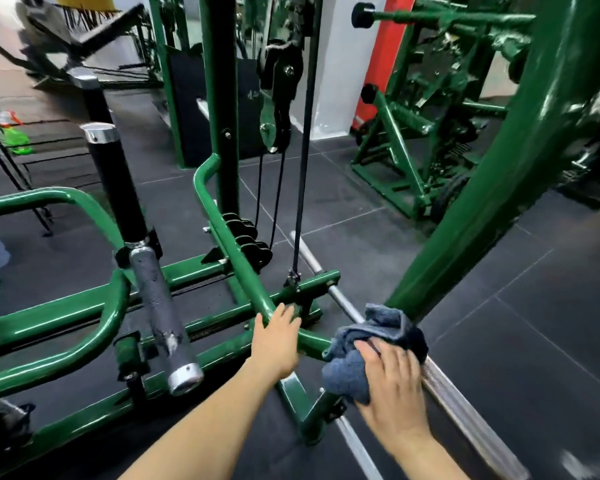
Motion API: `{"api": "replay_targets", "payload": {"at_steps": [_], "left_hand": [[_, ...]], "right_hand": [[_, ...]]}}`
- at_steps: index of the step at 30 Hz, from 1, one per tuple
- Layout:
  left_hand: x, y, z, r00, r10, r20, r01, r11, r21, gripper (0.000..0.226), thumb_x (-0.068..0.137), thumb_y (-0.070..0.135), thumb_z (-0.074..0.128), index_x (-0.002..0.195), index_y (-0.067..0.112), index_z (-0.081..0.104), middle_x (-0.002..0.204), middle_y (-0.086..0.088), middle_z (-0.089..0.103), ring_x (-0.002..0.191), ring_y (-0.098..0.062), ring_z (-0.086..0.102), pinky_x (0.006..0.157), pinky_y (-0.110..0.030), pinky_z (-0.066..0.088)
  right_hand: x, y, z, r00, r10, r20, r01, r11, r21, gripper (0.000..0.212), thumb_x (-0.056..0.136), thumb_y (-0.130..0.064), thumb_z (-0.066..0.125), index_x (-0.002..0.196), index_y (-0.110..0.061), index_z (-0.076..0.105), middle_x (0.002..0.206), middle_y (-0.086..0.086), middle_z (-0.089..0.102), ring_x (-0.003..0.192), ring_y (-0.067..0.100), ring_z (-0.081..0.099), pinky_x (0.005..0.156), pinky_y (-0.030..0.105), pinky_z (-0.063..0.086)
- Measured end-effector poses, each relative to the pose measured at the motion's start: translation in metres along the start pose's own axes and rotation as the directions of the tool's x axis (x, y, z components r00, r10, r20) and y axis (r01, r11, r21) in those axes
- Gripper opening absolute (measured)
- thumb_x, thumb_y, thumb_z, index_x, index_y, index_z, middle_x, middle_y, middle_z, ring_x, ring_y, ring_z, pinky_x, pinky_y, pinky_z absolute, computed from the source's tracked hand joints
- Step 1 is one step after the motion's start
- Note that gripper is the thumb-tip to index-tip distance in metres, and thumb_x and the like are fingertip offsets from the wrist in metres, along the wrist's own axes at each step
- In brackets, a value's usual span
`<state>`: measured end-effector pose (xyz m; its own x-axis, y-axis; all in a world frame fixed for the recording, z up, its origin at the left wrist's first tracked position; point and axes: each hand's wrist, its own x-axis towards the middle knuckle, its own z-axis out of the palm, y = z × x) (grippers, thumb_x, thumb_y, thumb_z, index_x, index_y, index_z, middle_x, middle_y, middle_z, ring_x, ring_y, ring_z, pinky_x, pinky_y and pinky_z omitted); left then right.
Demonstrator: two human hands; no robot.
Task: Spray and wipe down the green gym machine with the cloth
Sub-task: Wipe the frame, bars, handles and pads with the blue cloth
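Floor (499,358) dark tiles | left hand (274,344) flat on frame (243,268) | right hand (392,386) grasping cloth (371,337)

A glossy dark green is being shown by the gym machine frame (94,306), while the cloth (371,348) at 5 o'clock is being seen in a mottled blue-grey. Dark grey tiling is being displayed by the floor (520,341), bright red by a panel (381,64) at 1 o'clock, and black with silver caps by the posts (118,174) at 9 o'clock.

A single head-worn wide-angle view looks forward and steeply down, close over the green machine frame (243,268) and dark floor (499,341).
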<state>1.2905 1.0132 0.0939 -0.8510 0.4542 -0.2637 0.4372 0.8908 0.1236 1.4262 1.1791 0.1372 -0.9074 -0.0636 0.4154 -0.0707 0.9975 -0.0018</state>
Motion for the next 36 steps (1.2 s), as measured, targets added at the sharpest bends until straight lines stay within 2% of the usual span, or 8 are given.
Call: {"api": "replay_targets", "payload": {"at_steps": [5,9,13,15,20,26,29,36], "left_hand": [[0.003,-0.020,0.018,0.997,0.022,0.069,-0.027,0.997,0.069,0.072,0.091,0.024,0.051,0.153,0.020,0.015,0.162,0.000,0.007,0.149,-0.019,-0.001,0.117,-0.056,0.009],[0.003,-0.022,0.027,0.999,0.037,-0.016,-0.036,0.999,0.031,0.076,0.093,0.022,0.046,0.155,0.020,0.003,0.163,0.000,-0.005,0.149,-0.018,-0.006,0.119,-0.050,0.006],[0.002,-0.025,0.031,0.996,0.086,0.028,-0.087,0.996,0.028,0.075,0.095,0.014,0.040,0.154,0.015,-0.006,0.161,0.001,-0.013,0.148,-0.017,-0.012,0.119,-0.047,0.005],[0.001,-0.028,0.032,0.995,0.101,0.011,-0.101,0.995,-0.018,0.074,0.095,0.010,0.039,0.154,0.016,-0.005,0.161,0.002,-0.014,0.148,-0.017,-0.013,0.120,-0.044,0.007],[0.007,-0.028,0.034,0.993,0.114,-0.030,-0.117,0.987,-0.106,0.071,0.095,0.007,0.036,0.155,0.016,-0.002,0.162,0.002,-0.012,0.148,-0.017,-0.012,0.121,-0.038,0.011],[0.006,-0.025,0.033,0.998,0.063,-0.003,-0.063,0.984,-0.165,0.075,0.094,0.013,0.045,0.155,0.019,0.001,0.162,0.006,-0.009,0.149,-0.013,-0.009,0.121,-0.039,0.012],[0.004,-0.021,0.030,0.999,0.038,0.019,-0.035,0.987,-0.156,0.076,0.093,0.014,0.044,0.155,0.017,0.001,0.162,0.004,-0.008,0.149,-0.014,-0.009,0.120,-0.042,0.013],[0.003,-0.023,0.024,0.998,0.058,0.009,-0.055,0.977,-0.204,0.075,0.093,0.010,0.044,0.155,0.017,0.003,0.162,0.006,-0.008,0.149,-0.013,-0.008,0.120,-0.044,0.012]], "right_hand": [[0.018,-0.017,0.006,0.943,-0.333,-0.018,0.333,0.943,-0.021,0.065,0.063,-0.016,0.059,0.127,-0.012,0.046,0.128,0.008,0.047,0.121,0.027,0.045,0.105,0.047,0.028],[0.044,-0.025,0.049,0.970,-0.069,0.234,0.091,0.992,-0.084,0.091,0.042,-0.007,0.079,0.128,-0.001,0.048,0.121,0.017,0.063,0.112,0.030,0.062,0.104,0.044,0.039],[0.061,-0.041,0.090,0.875,0.105,0.474,-0.020,0.983,-0.181,0.075,0.022,-0.014,0.095,0.092,-0.001,0.074,0.084,0.016,0.071,0.076,0.031,0.070,0.069,0.041,0.058],[0.071,-0.048,0.088,0.824,0.143,0.548,-0.033,0.978,-0.206,0.061,0.035,-0.018,0.095,0.090,-0.006,0.071,0.079,0.012,0.065,0.074,0.029,0.064,0.070,0.042,0.055],[0.093,-0.051,0.096,0.815,0.008,0.580,0.111,0.979,-0.170,0.048,0.085,-0.014,0.060,0.128,-0.010,0.041,0.123,0.009,0.051,0.116,0.030,0.047,0.104,0.040,0.032],[0.085,-0.048,0.093,0.812,-0.026,0.583,0.099,0.991,-0.094,0.068,0.077,-0.024,0.067,0.137,-0.011,0.038,0.131,0.007,0.047,0.123,0.027,0.044,0.109,0.039,0.031],[0.068,-0.028,0.087,0.813,0.125,0.568,-0.017,0.981,-0.192,0.101,0.032,-0.039,0.089,0.123,-0.005,0.061,0.113,0.015,0.062,0.102,0.030,0.062,0.086,0.041,0.052],[0.058,-0.034,0.091,0.823,0.147,0.549,-0.047,0.980,-0.191,0.085,0.020,-0.027,0.090,0.100,-0.007,0.070,0.080,0.011,0.062,0.073,0.029,0.062,0.068,0.041,0.048]]}}
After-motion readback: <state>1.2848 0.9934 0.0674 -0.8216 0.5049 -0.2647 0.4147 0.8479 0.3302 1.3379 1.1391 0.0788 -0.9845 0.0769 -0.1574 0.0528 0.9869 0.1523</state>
